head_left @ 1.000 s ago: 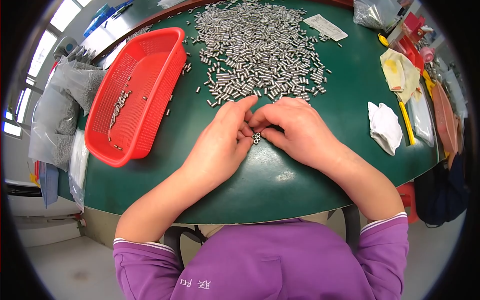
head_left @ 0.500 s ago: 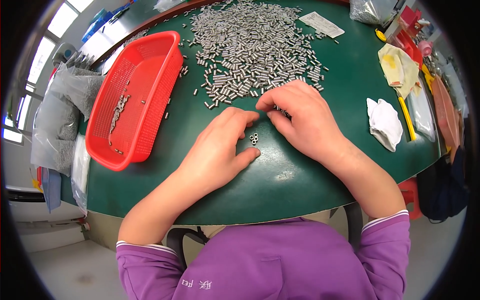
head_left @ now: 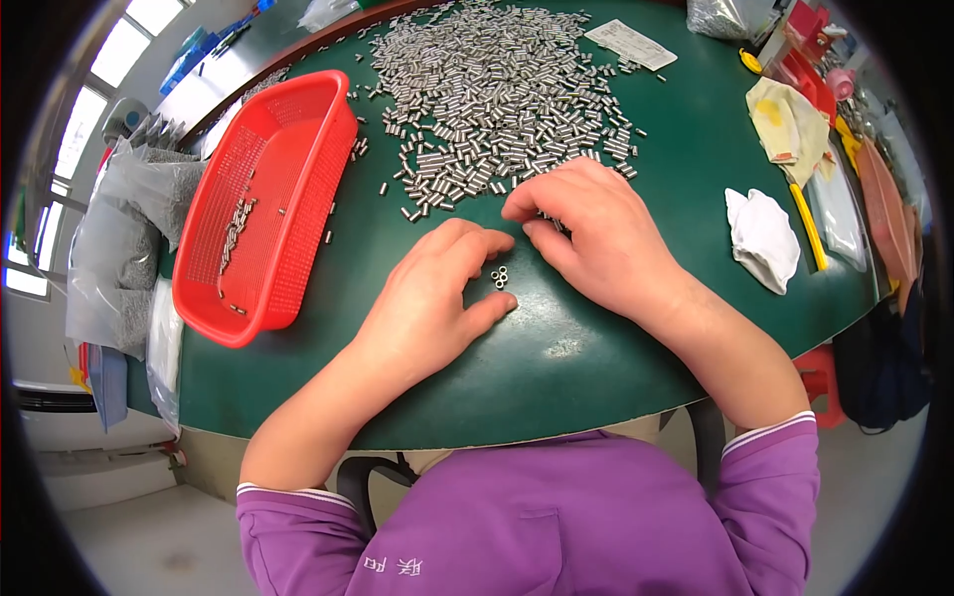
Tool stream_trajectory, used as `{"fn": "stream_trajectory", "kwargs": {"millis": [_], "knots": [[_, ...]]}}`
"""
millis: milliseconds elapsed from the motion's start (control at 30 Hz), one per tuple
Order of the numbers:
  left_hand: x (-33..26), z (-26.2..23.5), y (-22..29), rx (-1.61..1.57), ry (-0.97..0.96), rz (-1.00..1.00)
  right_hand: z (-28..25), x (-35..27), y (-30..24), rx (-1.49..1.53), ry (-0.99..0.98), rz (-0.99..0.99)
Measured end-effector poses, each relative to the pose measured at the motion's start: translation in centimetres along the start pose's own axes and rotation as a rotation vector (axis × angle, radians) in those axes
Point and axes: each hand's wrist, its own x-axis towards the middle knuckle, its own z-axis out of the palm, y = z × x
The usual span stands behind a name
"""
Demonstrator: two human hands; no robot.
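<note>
Several short metal tubes (head_left: 499, 277) stand on end in a tight cluster on the green table. Around them curves my left hand (head_left: 422, 288), open, its thumb and forefinger apart on either side of the cluster. My right hand (head_left: 596, 223) arches over the near edge of a big pile of loose metal tubes (head_left: 487, 89), thumb and forefinger apart. A few tubes show in the gap beneath its palm; its other fingers are hidden. Left of my hands sits a red plastic basket (head_left: 282, 283) with some tubes scattered on its bottom.
Bags of small metal parts (head_left: 119, 248) line the left edge. A printed paper slip (head_left: 631, 45) lies behind the pile. To the right are a crumpled white cloth (head_left: 763, 241), a yellow-handled tool (head_left: 808, 228) and a pale glove (head_left: 787, 119). The table's curved front edge (head_left: 497, 443) faces me.
The whole view has shifted slightly. My left fingertips have come a little closer to the cluster of tubes; my right hand stays nearly in place.
</note>
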Motion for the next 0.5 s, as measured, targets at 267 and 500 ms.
{"fn": "stream_trajectory", "kwargs": {"millis": [267,500], "knots": [[-0.09,0.31,-0.16,0.094,0.052,0.120,0.12,0.04,0.04,-0.005,0.001,-0.007],[0.30,-0.03,-0.05,-0.171,0.089,-0.111,-0.03,0.09,0.07,-0.010,-0.014,0.007]]}}
